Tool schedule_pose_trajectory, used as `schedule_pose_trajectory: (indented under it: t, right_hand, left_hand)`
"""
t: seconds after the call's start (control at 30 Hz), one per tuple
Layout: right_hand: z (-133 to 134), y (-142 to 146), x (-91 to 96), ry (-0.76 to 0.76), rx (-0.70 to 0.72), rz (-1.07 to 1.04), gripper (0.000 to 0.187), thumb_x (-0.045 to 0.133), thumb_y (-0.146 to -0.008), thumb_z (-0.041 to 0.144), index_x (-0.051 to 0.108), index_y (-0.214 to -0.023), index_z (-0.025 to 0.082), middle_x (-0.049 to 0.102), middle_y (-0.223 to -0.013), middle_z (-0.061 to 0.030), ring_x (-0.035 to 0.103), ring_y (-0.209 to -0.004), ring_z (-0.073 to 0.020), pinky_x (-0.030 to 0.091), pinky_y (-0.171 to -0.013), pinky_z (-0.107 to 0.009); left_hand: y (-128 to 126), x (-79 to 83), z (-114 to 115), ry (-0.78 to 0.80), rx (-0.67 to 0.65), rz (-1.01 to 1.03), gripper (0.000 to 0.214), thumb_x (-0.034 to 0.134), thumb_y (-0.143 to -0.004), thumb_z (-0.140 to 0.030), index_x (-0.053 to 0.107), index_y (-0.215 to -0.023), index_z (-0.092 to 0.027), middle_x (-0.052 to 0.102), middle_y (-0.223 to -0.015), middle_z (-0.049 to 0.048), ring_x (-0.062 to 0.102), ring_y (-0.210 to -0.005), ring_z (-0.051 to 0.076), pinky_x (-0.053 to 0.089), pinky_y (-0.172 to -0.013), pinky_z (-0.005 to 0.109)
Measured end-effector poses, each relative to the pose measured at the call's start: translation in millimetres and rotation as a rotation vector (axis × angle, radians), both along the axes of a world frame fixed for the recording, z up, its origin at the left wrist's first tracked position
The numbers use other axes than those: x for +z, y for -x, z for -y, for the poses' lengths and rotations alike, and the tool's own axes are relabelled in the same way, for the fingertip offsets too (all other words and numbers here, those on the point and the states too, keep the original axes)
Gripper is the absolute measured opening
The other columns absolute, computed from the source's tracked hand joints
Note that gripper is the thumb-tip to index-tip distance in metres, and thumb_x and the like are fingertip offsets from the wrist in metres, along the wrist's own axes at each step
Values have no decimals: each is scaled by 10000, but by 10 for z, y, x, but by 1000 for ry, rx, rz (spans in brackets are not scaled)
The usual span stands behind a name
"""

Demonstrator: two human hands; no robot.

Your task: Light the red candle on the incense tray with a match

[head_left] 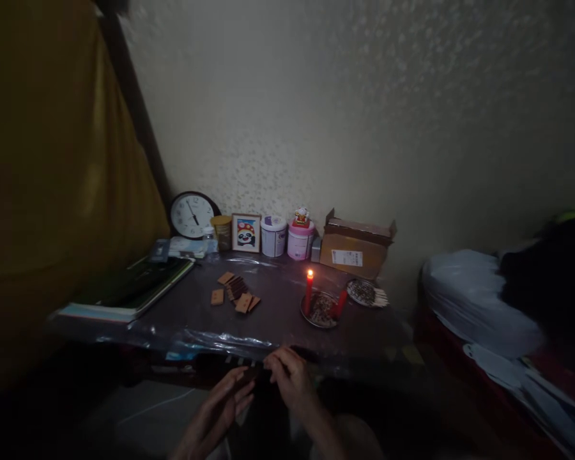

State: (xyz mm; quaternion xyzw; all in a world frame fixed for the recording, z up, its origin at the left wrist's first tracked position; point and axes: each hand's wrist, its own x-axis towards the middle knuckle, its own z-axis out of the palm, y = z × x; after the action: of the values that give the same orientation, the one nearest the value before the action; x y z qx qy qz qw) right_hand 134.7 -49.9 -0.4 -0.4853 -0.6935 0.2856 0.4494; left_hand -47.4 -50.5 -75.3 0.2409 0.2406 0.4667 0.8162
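My left hand (pixel 226 399) and my right hand (pixel 287 377) meet just below the front edge of a dark table (pixel 278 319) wrapped in clear plastic. The right hand's fingers are curled in a pinch on something too dark to name. The left hand's fingers are stretched toward it, partly apart. On the table a lit red candle (pixel 309 291) stands in a round dish (pixel 320 311), with a shorter red candle (pixel 339 303) beside it. Several small brown cards (pixel 234 291) lie left of the dish.
Along the wall stand a clock (pixel 191 215), a framed panda picture (pixel 246 232), tins (pixel 273 236), a pink tub (pixel 300 240) and a cardboard box (pixel 357 249). Books (pixel 134 291) lie at the left. A second dish (pixel 363 292) holds sticks. Bags (pixel 474 300) pile up at the right.
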Motion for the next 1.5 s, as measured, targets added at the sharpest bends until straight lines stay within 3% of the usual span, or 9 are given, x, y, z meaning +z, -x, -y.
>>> schedule_pose_trajectory:
  t: [0.2, 0.43, 0.6, 0.77, 1.23, 1.37, 1.5]
  right_hand:
    - [43, 77, -330, 8, 6, 16, 191, 463, -893, 295, 602, -786, 218, 589, -785, 12, 574, -766, -138, 419, -704, -222]
    - [86, 64, -384, 40, 13, 49, 123, 505, -872, 296, 602, -848, 225, 598, -850, -5, 583, -836, -166, 426, -760, -258]
    - [114, 98, -356, 59, -25, 98, 150, 548, -846, 360, 604, -843, 220, 589, -853, -11, 586, -785, -166, 441, -704, -258]
    - [143, 96, -332, 22, -15, 102, 95, 562, -834, 312, 609, -845, 231, 595, -849, -8, 589, -759, -155, 458, -685, -248]
    - [176, 105, -317, 20, -8, 122, 85, 540, -848, 288, 606, -854, 236, 606, -861, -5, 589, -800, -162, 448, -712, -258]
    - [182, -30, -175, -8, -36, 75, 76, 575, -822, 269, 630, -800, 221, 624, -797, 2, 599, -751, -156, 460, -680, -253]
    - [189, -357, 94, -114, -246, -123, 173, 521, -883, 317, 624, -901, 180, 637, -861, -11, 608, -739, -135, 504, -676, -275]
  left_hand:
    - [-50, -56, 20, -58, 40, -18, 230, 569, -798, -268, 660, -1006, -232, 672, -1113, 69, 570, -1087, 250, 330, -998, 412]
    - [-158, 3, 52, -115, 84, -69, 219, 591, -782, -248, 641, -993, -215, 683, -1046, 93, 588, -1046, 247, 353, -966, 412]
    - [-199, 43, 83, -158, 106, -90, 238, 652, -725, -251, 651, -961, -217, 677, -1043, 96, 570, -1073, 276, 357, -963, 415]
    - [-237, 77, 93, -147, 163, -149, 260, 704, -659, -258, 668, -914, -222, 679, -987, 74, 597, -1001, 274, 401, -893, 377]
    - [-230, 125, 101, -140, 141, -163, 247, 713, -651, -236, 673, -894, -215, 690, -948, 68, 609, -953, 259, 400, -882, 366]
    - [-195, 110, 100, -102, 130, -135, 227, 691, -690, -252, 668, -915, -224, 693, -981, 74, 600, -978, 245, 391, -887, 370]
    - [-131, 69, 103, -54, 103, -145, 197, 640, -750, -240, 662, -945, -223, 684, -1027, 70, 610, -933, 205, 392, -888, 368]
